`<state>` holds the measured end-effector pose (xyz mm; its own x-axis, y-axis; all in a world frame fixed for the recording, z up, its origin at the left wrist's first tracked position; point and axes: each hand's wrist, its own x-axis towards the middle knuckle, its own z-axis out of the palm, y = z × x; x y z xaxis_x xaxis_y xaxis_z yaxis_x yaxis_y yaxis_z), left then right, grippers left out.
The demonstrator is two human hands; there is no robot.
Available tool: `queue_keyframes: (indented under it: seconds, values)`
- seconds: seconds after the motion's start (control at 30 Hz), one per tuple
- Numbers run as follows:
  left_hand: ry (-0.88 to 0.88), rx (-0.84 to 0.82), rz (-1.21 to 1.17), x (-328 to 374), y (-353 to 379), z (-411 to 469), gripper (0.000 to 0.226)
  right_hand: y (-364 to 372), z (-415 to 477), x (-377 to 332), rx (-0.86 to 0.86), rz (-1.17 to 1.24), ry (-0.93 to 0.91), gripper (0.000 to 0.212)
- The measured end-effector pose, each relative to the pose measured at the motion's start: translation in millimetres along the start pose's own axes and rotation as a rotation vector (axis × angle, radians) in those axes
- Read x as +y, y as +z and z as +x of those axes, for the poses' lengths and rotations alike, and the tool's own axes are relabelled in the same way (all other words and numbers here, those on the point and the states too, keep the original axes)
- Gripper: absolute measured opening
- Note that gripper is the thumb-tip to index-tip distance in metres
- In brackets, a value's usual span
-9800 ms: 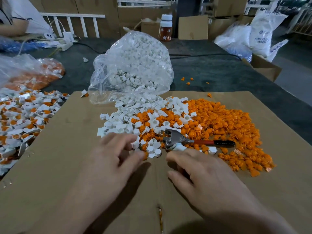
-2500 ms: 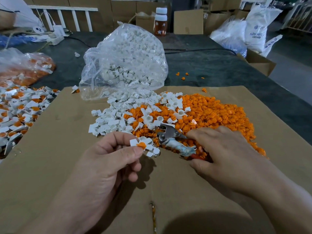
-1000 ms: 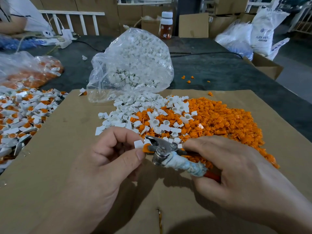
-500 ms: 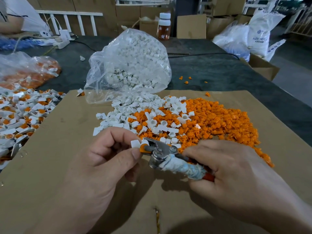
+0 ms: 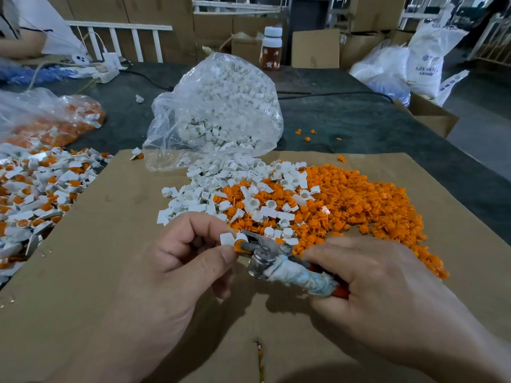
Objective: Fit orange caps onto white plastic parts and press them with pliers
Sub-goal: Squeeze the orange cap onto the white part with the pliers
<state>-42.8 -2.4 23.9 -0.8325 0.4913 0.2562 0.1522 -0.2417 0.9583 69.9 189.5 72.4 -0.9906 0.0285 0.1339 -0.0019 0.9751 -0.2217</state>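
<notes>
On brown cardboard (image 5: 91,272), left hand (image 5: 171,272) pinches a white plastic part (image 5: 226,239), right hand (image 5: 373,280) grips taped metal pliers (image 5: 262,248); many done, big orange cap heap (image 5: 365,205) waits

Only one printed thing shows on my feed, and I can barely read it.
The white sack (image 5: 427,64) at far right carries blue print: a small logo above two lines of capitals. The upper line seems to begin with "A", but the rest is too blurred for me to read. The brown bottle (image 5: 272,49) at the back shows white stars and no legible words.
</notes>
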Motion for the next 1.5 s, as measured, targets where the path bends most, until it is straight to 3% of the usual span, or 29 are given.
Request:
queue_keyframes:
  seconds: [0.17, 0.33, 0.43, 0.6, 0.7, 0.8, 0.9, 1.03, 1.1, 1.27, 1.43, 1.5]
  values:
    - [0.003, 0.011, 0.052, -3, -3, -1, 0.015, 5, 1, 1, 0.050, 0.015, 0.006, 0.025]
    - [-0.050, 0.146, 0.152, -5, -2, 2, 0.009, 10, 3, 8, 0.092, 0.024, 0.029, 0.038]
    - [-0.199, 0.214, 0.109, -7, -1, 3, 0.009, 14, 6, 15, 0.145, -0.063, 0.101, 0.055]
    - [-0.483, -0.028, 0.113, -7, 13, -5, 0.011, 18, 11, 19, -0.016, -0.238, 0.222, 0.071]
    - [-0.519, -0.040, 0.132, -6, 16, -7, 0.009, 19, 14, 21, -0.073, -0.243, 0.229, 0.074]
    - [-0.511, -0.013, 0.134, -5, 17, -6, 0.014, 17, 12, 18, 0.026, -0.212, 0.182, 0.066]
    - [-0.479, -0.037, 0.116, -4, 18, -7, 0.019, 19, 9, 4, 0.221, -0.040, 0.001, 0.045]
    - [-0.317, -0.056, 0.160, -5, 23, -13, 0.005, 23, 12, -12, 0.161, 0.010, -0.159, 0.024]
    - [-0.253, -0.059, 0.136, -6, 24, -15, 0.025, 21, 11, -11, 0.122, 0.055, -0.139, 0.021]
    - [-0.239, -0.070, 0.053, -9, 19, -14, 0.036, 20, 9, -10, 0.078, 0.099, -0.146, 0.021]
    - [-0.313, -0.163, -0.245, -11, 17, -11, 0.045, 20, 8, -12, 0.082, 0.294, -0.151, 0.017]
    - [-0.268, -0.188, -0.210, -13, 13, -12, 0.041, 19, 7, -15, 0.092, 0.328, -0.130, 0.017]
